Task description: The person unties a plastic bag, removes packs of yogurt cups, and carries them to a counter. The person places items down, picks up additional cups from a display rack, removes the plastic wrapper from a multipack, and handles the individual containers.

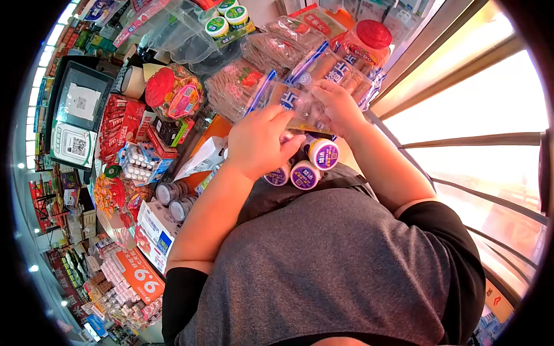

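Both hands are at a clear plastic bag (284, 95) with blue and white printing, in front of my body. My left hand (261, 138) lies over the bag's near left part, thumb apart from the curled fingers; what its fingertips hold, if anything, is hidden. My right hand (339, 106) has its fingers bent onto the bag's right part, pressing or gripping the film. Just below the bag, several bottles with purple and white lids (323, 154) point towards me. Another clear printed bag (337, 72) with brown contents lies behind.
Plastic-wrapped brown packs (228, 86) lie beyond my left hand. A red-lidded jar (369, 43) stands at the back right, and a candy jar (173, 91) at the left. A white box (154, 230) is beside my left forearm. Bright window panes line the right side.
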The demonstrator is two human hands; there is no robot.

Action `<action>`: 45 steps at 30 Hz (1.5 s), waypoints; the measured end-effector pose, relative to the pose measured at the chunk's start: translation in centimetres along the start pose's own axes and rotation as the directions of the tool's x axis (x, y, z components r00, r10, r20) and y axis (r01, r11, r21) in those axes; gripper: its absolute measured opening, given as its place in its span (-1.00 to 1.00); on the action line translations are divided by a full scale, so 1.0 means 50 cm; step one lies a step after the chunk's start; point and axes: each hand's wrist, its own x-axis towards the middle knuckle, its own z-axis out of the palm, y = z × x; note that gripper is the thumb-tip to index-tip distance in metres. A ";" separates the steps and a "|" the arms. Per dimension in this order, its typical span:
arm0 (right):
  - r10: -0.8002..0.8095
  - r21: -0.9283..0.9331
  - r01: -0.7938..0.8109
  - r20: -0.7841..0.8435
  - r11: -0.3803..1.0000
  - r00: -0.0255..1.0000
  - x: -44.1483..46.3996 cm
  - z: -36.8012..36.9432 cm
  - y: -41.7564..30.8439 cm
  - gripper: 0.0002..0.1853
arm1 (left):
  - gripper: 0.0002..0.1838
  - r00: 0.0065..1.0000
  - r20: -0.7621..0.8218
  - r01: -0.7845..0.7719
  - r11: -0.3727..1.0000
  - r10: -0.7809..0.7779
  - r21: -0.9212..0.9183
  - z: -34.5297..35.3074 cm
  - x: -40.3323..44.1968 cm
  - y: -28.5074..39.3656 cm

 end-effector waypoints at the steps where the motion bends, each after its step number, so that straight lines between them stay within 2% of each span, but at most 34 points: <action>1: -0.010 0.013 0.010 -0.028 1.000 1.000 -0.003 0.006 -0.001 -0.90 | -0.66 0.996 0.082 0.017 0.997 -0.023 0.070 0.001 0.001 -0.006; 4: 0.005 -0.125 -0.013 -0.069 0.992 0.998 -0.041 0.011 -0.031 -0.89 | -0.73 0.995 0.102 0.003 0.996 -0.012 0.087 0.020 -0.012 -0.021; 7: -0.085 -0.349 0.042 -0.108 0.936 0.991 -0.055 -0.016 0.009 -0.84 | -0.78 0.997 0.083 -0.007 0.996 0.001 0.083 0.024 -0.017 -0.027; 8: -0.140 -0.497 0.052 -0.141 0.866 0.980 -0.067 -0.021 0.028 -0.80 | -0.79 0.998 0.067 -0.006 0.997 0.001 0.077 0.025 -0.018 -0.027; 11: -0.165 -0.519 0.096 -0.088 0.849 0.982 -0.094 -0.043 0.059 -0.79 | -0.79 0.999 0.040 -0.025 0.999 0.023 0.037 0.031 -0.014 -0.028; 12: -0.145 -0.495 0.064 -0.127 0.867 0.981 -0.110 -0.031 0.046 -0.79 | -0.79 0.999 0.048 -0.015 0.999 0.013 0.050 0.032 -0.015 -0.027; 15: -0.235 -0.559 0.022 -0.313 0.829 0.920 -0.121 -0.064 0.056 -0.75 | -0.78 0.999 0.050 0.011 0.996 -0.015 0.087 0.030 -0.020 -0.030; 16: -0.191 -0.424 0.007 -0.392 0.905 0.900 -0.118 -0.098 0.069 -0.71 | -0.78 0.999 0.035 0.022 0.995 -0.026 0.094 0.032 -0.027 -0.042; 19: 0.021 -0.448 -0.229 -0.422 0.864 0.906 -0.172 -0.170 0.080 -0.66 | -0.78 0.996 0.064 0.050 0.995 -0.056 0.086 0.035 -0.021 -0.056; 20: 0.106 -0.541 -0.304 -0.367 0.784 0.924 -0.193 -0.173 0.084 -0.65 | -0.78 0.993 0.096 0.063 0.995 -0.070 0.074 0.037 -0.024 -0.052; 22: 0.276 -0.710 -0.388 -0.275 0.587 0.921 -0.221 -0.169 0.067 -0.63 | -0.72 0.995 0.062 0.068 0.996 -0.072 0.053 0.038 -0.020 -0.045; 25: 0.286 -0.557 -0.205 0.061 0.805 0.956 -0.211 -0.143 0.080 -0.59 | -0.67 0.996 0.039 0.074 0.996 -0.076 0.048 0.040 -0.013 -0.042; 26: 0.169 -0.635 -0.013 0.185 0.773 0.968 -0.201 -0.123 0.073 -0.55 | -0.65 0.996 0.037 0.078 0.996 -0.080 0.051 0.038 -0.014 -0.041; 29: 0.380 -0.755 -0.140 0.153 0.640 0.912 -0.173 -0.081 0.058 -0.53 | -0.73 0.992 0.067 0.108 0.994 -0.108 0.010 0.024 -0.019 -0.042; 30: 0.375 -0.622 -0.196 0.169 0.758 0.912 -0.172 -0.066 0.063 -0.53 | -0.71 0.989 -0.016 0.147 0.987 -0.148 -0.062 0.020 -0.023 -0.045; 32: 0.383 -0.760 -0.135 0.159 0.636 0.910 -0.174 -0.049 0.031 -0.54 | -0.66 0.954 -0.172 0.207 0.954 -0.246 -0.217 0.012 -0.042 -0.059; 33: 0.387 -0.818 -0.104 0.153 0.566 0.909 -0.177 -0.040 0.016 -0.55 | -0.65 0.930 -0.207 0.265 0.944 -0.304 -0.197 0.008 -0.058 -0.076; 34: 0.395 -0.768 -0.150 0.143 0.623 0.907 -0.174 -0.052 0.042 -0.55 | -0.64 0.901 -0.242 0.324 0.929 -0.361 -0.180 0.005 -0.079 -0.100; 35: 0.392 -0.795 -0.141 0.130 0.591 0.911 -0.175 -0.064 0.052 -0.54 | -0.62 0.865 -0.280 0.382 0.909 -0.415 -0.165 0.005 -0.099 -0.119; 37: 0.377 -0.843 -0.115 0.110 0.526 0.920 -0.174 -0.068 0.057 -0.53 | -0.55 0.803 -0.080 0.554 0.789 -0.590 -0.264 0.009 -0.150 -0.137; 38: 0.275 -0.812 -0.048 0.141 0.582 0.951 -0.173 -0.086 0.086 -0.49 | -0.51 0.752 0.027 0.635 0.713 -0.659 -0.298 0.012 -0.175 -0.137; 41: 0.183 -0.903 0.029 0.119 0.430 0.976 -0.159 -0.101 0.077 -0.43 | -0.44 0.613 0.416 0.790 0.504 -0.672 -0.349 0.023 -0.221 -0.115; 42: 0.159 -0.932 0.043 0.107 0.361 0.981 -0.161 -0.087 0.059 -0.35 | -0.43 0.630 0.405 0.776 0.510 -0.663 -0.372 0.031 -0.229 -0.114; 45: 0.167 -0.878 -0.023 0.065 0.478 0.984 -0.150 -0.082 0.076 -0.33 | -0.43 0.679 0.368 0.728 0.522 -0.635 -0.444 0.058 -0.244 -0.115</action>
